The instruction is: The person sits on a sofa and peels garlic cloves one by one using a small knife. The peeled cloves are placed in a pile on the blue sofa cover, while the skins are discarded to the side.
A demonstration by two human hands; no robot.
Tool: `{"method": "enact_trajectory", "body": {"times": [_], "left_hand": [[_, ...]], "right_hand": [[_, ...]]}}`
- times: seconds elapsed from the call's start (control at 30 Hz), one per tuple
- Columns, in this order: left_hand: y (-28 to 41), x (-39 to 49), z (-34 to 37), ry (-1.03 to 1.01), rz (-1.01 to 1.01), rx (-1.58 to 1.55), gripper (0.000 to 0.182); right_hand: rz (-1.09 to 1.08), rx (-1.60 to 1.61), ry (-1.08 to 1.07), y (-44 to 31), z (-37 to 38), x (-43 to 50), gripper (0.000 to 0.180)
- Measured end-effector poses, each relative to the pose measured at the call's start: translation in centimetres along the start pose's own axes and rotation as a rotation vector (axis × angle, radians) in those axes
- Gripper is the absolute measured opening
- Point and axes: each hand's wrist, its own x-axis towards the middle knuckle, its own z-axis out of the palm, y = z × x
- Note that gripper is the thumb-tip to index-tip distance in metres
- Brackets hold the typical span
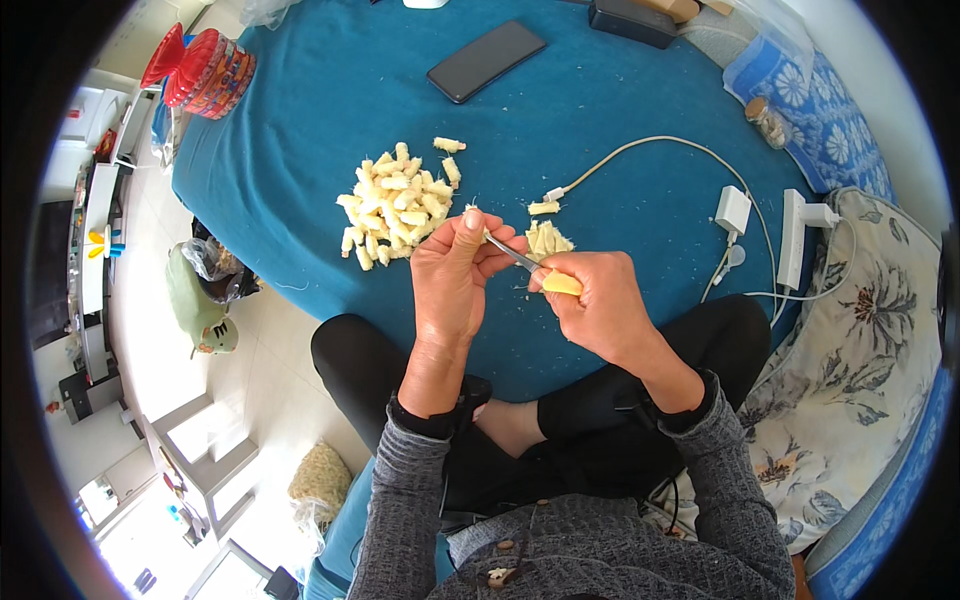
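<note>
My left hand [459, 259] pinches a small pale piece [471, 207] between thumb and fingers. Most of that piece is hidden; fine threads stick out past the thumb tip. In my right hand [592, 300] is a small tool [517, 253] with a yellow handle and a narrow metal end, whose tip reaches the left fingers. Left of my hands lies a heap of short cream fabric rolls [394, 199] with frayed ends. Just beyond my right hand sit several flatter cream pieces [547, 238], with a single roll [544, 208] above them.
A blue-green cloth [315, 165] covers the surface before me. On it lie a smartphone [487, 61], a white charging cable [645, 139], a charger [732, 210] and a power strip [790, 240]. A red woven vase [206, 71] stands far left; a floral cushion [847, 360] is at right.
</note>
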Motion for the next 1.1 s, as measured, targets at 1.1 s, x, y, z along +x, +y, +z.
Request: {"method": "enact_trajectory", "body": {"times": [1.1], "left_hand": [[-1.7,-0.4,2.3,0.1,-0.01,-0.358,0.03]], "right_hand": [[-0.061,-0.118,0.211,-0.1,3.7,-0.3,0.005]]}}
